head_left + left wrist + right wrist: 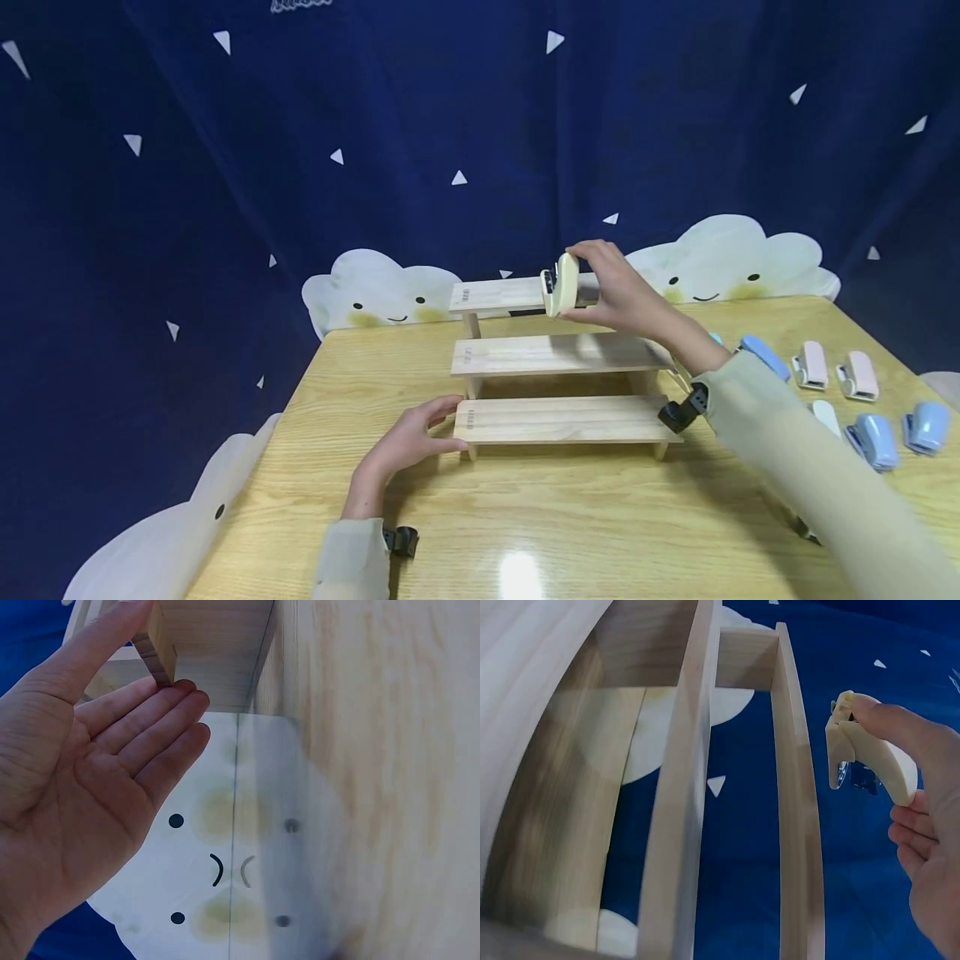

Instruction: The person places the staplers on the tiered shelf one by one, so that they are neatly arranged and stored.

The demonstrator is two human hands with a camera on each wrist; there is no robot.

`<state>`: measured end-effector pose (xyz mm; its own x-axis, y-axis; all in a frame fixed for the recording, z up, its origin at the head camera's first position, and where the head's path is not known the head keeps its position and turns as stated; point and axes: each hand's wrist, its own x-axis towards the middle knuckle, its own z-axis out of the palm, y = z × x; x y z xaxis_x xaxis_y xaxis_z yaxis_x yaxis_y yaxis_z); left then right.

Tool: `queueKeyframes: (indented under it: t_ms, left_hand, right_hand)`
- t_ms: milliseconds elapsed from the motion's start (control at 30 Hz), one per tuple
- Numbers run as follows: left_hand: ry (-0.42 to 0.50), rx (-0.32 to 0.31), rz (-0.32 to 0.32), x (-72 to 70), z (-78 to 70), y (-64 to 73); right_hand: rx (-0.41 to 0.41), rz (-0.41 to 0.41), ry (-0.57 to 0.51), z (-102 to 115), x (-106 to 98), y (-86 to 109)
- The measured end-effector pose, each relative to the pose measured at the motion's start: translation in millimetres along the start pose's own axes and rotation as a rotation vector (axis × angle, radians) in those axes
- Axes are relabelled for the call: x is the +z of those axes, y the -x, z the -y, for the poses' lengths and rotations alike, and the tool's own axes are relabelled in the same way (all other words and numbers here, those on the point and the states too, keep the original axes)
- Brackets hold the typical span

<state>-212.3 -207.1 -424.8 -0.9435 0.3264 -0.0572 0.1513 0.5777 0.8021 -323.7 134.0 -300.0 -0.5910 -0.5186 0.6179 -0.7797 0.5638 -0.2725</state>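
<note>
A three-tier wooden step shelf [562,419] stands on the table. At the left end of its lowest board, my left hand [412,437] holds the board between thumb and fingers; the left wrist view shows the fingertips at the board's end [156,649]. My right hand [622,292] pinches a small cream stapler [567,285] by its two ends, upright over the top board [498,293]. In the right wrist view the stapler [881,754] appears beyond the top board's edge, with the thumb on one end and fingers at the other.
On the table's right side lie several small staplers, among them a pink one [858,375], a light blue one [927,427] and a white one [826,416]. My right sleeve [810,467] passes over part of that area. A dark blue curtain [420,108] with cloud shapes hangs behind.
</note>
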Motion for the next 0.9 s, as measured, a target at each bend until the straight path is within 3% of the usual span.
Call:
queueKeyframes:
  t_ms: [333,900]
  left_hand:
    - [0.017,-0.006,-0.008,0.5,0.9,-1.1]
    - [0.006,0.002,-0.007,0.8,0.2,0.0]
  right_hand:
    - [0.030,0.052,0.006,13.8,22.4,-32.0]
    - [0.077,0.154,0.034,30.5,52.7,-69.2]
